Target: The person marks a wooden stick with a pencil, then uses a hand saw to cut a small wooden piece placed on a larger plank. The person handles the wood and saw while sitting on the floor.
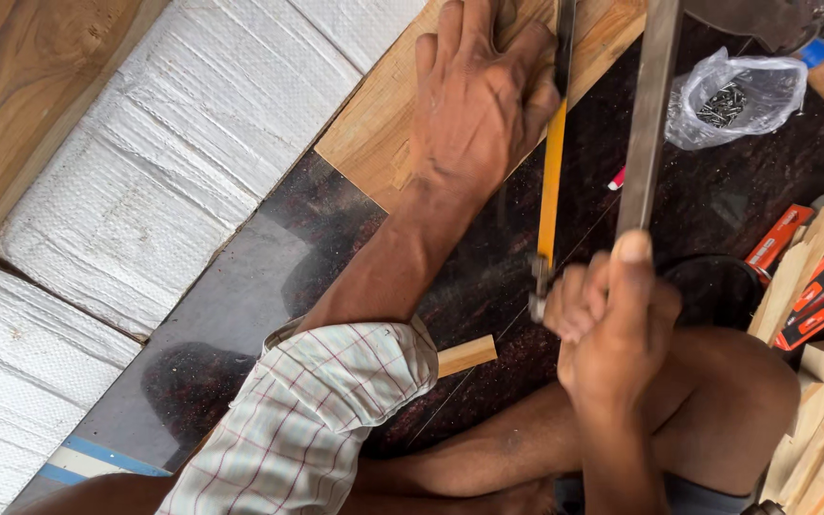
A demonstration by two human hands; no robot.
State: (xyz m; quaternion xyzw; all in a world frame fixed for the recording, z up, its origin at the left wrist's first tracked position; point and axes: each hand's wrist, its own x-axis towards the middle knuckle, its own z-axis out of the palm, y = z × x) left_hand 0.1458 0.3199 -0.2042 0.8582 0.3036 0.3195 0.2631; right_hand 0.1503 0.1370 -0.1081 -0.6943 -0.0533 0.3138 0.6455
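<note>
Right hand (612,324) fisted round hacksaw (550,191) handle; left hand (479,95) spread flat, pressing wooden board (374,133) beside blade.

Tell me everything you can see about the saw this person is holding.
The hacksaw has a grey metal frame bar and a yellow blade running alongside it, joined by a metal fitting near the grip. The right hand grips its handle end. The blade meets the wooden board, which the left hand presses flat.

Bag of nails (731,95) right of plank (383,124)
</note>
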